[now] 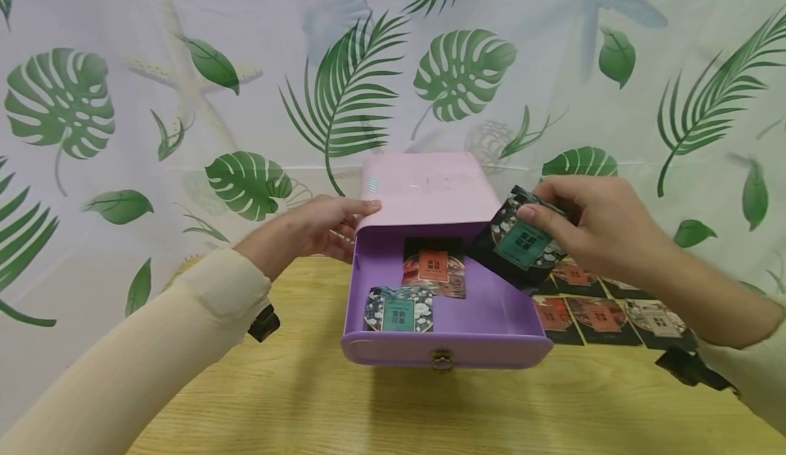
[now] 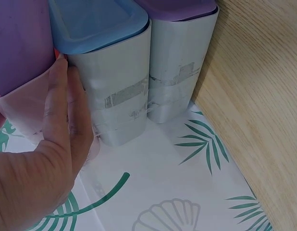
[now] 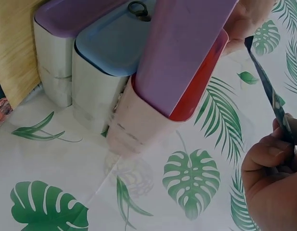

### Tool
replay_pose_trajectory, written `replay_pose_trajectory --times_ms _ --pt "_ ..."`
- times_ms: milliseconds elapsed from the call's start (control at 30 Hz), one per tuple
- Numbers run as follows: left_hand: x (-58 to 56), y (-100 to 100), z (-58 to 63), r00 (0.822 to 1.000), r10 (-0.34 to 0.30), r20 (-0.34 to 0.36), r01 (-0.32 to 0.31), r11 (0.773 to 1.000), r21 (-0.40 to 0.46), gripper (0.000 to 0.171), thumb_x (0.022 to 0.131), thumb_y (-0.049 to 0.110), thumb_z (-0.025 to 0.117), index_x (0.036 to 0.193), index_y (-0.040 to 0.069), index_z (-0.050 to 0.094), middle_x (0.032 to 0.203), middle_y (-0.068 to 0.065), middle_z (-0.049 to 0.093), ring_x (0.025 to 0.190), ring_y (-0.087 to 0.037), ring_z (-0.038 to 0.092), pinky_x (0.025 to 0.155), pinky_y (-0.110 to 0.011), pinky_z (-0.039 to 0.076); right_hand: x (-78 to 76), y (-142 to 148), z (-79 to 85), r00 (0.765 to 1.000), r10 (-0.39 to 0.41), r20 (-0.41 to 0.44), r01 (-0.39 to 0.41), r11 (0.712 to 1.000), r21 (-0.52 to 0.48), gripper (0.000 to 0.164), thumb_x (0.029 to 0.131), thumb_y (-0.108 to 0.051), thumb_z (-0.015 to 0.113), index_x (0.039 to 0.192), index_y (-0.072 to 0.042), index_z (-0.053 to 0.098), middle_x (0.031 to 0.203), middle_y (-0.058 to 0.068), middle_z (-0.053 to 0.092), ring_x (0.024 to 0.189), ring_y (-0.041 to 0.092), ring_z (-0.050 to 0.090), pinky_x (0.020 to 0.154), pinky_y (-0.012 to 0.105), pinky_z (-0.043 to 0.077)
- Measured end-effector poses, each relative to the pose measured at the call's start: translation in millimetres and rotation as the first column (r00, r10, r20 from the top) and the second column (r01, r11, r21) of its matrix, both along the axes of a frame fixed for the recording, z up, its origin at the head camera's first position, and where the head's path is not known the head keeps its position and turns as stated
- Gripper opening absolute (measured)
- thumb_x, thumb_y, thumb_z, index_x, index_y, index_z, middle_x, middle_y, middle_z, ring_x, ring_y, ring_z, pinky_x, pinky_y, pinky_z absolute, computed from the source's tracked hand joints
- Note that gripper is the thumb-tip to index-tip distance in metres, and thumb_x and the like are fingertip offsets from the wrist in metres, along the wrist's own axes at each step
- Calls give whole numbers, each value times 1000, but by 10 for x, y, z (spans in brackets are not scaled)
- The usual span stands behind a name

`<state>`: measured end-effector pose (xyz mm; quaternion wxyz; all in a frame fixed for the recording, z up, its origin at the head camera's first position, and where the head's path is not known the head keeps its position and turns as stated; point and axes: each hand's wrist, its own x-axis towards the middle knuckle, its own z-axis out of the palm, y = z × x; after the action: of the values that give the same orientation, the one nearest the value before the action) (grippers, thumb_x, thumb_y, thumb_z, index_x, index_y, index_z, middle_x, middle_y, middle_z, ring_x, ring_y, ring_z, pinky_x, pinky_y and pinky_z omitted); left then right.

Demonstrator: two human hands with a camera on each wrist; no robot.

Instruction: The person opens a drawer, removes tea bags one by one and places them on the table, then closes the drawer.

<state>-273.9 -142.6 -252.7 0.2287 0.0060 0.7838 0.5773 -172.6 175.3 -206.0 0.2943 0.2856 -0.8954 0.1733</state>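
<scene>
My left hand (image 1: 313,226) holds the left side of a pink drawer-box casing (image 1: 430,192), its thumb on top and its fingers down the side. From the casing a purple drawer (image 1: 491,315) is pulled out toward me. A packet with a red label (image 1: 432,271) lies toward the drawer's back, and one with a teal label (image 1: 399,312) leans near the front left. Over the drawer's right side, my right hand (image 1: 589,219) pinches another dark floral packet (image 1: 522,243) with a teal label, tilted. The right wrist view shows this held packet (image 3: 268,91) edge-on.
Beneath the pink casing stand two white drawer units, one with a blue front (image 2: 100,24) and one with a purple front (image 2: 182,7). Several packets (image 1: 598,318) lie in rows on the wooden table (image 1: 258,387) at right. A leaf-print cloth (image 1: 245,121) hangs behind.
</scene>
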Motion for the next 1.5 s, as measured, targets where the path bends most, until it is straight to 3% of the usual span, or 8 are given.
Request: replay_pose_trajectory --times_ms 533,733,933,1133,1333,1500 --pt "-8 -4 10 1000 6 -3 -6 1000 -3 55 84 48 61 113 2 51 109 -18 55 85 -31 62 73 -40 56 0 332 4 997 -16 -75 22 996 82 14 78 -17 72 74 -21 59 52 -10 35 45 5 30 44 25 28" --pt "-11 -4 15 1000 8 -2 -8 1000 -1 54 84 47 61 113 3 51 109 -18 55 85 -31 62 73 -40 56 4 499 -12 994 -91 -57 97 989 108 15 78 -16 72 74 -18 58 53 -9 36 45 5 30 43 25 28" --pt "3 17 23 1000 8 5 -8 1000 1 54 85 47 61 114 3 51 110 -19 54 85 -31 62 73 -40 56 -35 718 -138 983 -174 51 163 972 172 21 86 -22 65 71 -16 51 53 -6 34 46 7 29 44 26 27" --pt "3 28 21 1000 8 8 -8 1000 3 54 84 47 61 114 3 51 111 -19 53 85 -31 62 73 -40 56 -91 880 -343 974 -182 137 144 957 251 27 89 -28 61 69 -18 45 53 -7 32 47 6 28 45 25 29" --pt "-6 20 23 1000 18 11 -18 1000 3 54 84 46 62 113 2 50 110 -19 54 85 -31 62 73 -40 56 -142 941 -545 946 -139 291 48 953 299 30 90 -30 58 68 -19 42 54 -8 31 47 5 28 47 24 31" --pt "-10 13 17 1000 20 11 -20 1000 4 55 84 46 62 113 2 50 110 -19 54 85 -31 62 73 -40 56 -164 944 -777 909 -35 415 -110 941 320 25 92 -33 56 72 -21 45 58 -12 34 49 0 31 47 22 33"
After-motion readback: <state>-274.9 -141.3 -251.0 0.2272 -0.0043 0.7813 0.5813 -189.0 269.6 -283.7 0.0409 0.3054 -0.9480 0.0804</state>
